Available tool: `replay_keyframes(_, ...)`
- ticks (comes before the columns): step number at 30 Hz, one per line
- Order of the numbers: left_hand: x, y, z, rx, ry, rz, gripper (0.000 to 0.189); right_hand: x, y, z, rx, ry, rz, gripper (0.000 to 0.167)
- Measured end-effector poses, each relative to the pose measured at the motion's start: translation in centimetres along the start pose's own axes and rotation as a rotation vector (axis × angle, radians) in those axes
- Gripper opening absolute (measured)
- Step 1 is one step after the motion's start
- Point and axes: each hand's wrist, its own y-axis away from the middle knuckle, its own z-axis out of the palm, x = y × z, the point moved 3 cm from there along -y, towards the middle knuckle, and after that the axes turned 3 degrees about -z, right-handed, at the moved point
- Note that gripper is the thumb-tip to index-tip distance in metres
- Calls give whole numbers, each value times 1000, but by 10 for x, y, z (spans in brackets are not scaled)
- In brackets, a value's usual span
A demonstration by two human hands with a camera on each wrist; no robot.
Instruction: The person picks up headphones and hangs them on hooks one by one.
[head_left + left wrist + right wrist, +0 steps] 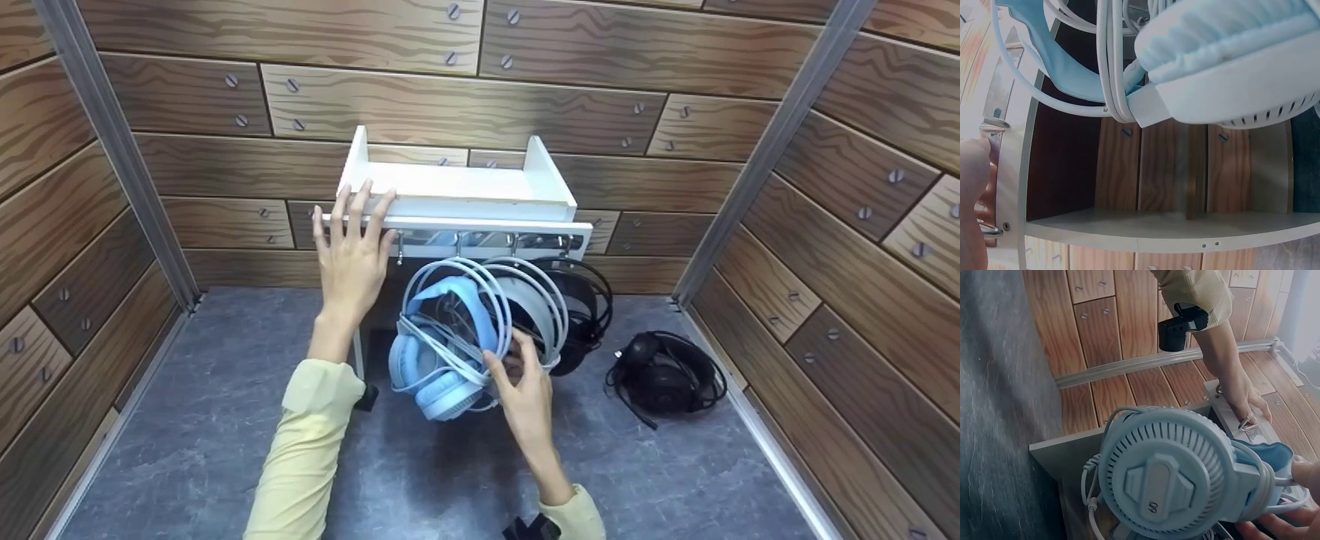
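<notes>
A: From the head view, where do we place the light-blue padded headphones [448, 401]?
B: In front of the white rack with metal hooks [480, 224], just below its rail. Their thin pale upper arcs reach up to a hook, though we cannot tell whether they rest on it.
A: And the right hand [527, 394]?
B: In front of the rack too, thumb and fingers nearly closed on the headphones' side. The right-wrist view shows us the thumb on the headband part, with fingers below it.
A: The left hand [351, 270]?
B: At the rack's left end, its spread, fairly straight fingers lying over the top of the rail. The left-wrist view shows only a blurred part of it beside the hooks.
A: What else do we gain from the wrists?
B: The right one gives us the earcup's slotted outer face with a raised plate, hidden from above. The left one gives us the soft ear cushion and the rack's inner side panel.
A: Only the head view shows us the black headset with a thin boom [664, 386], on the floor to the rack's right.
B: There we also see grey-white headphones [523, 296] and black headphones [574, 360] below the rack's right half.
</notes>
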Motion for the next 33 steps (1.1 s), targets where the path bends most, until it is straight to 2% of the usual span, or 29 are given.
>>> replay_keyframes(8, 0, 0, -1, 12, 12, 5, 53, -2, -3, 2, -59, 61, -25, 37)
replay_keyframes(11, 0, 0, -2, 14, 20, 5, 53, 0, -4, 3, -78, 48, -15, 38)
replay_keyframes(16, -2, -1, -3, 13, 17, 2, 53, 2, -5, 4, -115, -34, 15, 38)
replay_keyframes(19, -1, -1, -3, 14, 19, 4, 55, 1, -4, 3, -126, -32, 19, 37)
replay_keyframes(25, 0, 1, -2, 4, 26, 6, 52, -4, -1, 0, -121, 52, -19, 45)
replay_keyframes(33, 2, 1, -3, 17, 24, 6, 52, -7, -1, 4, -150, 63, -72, 48)
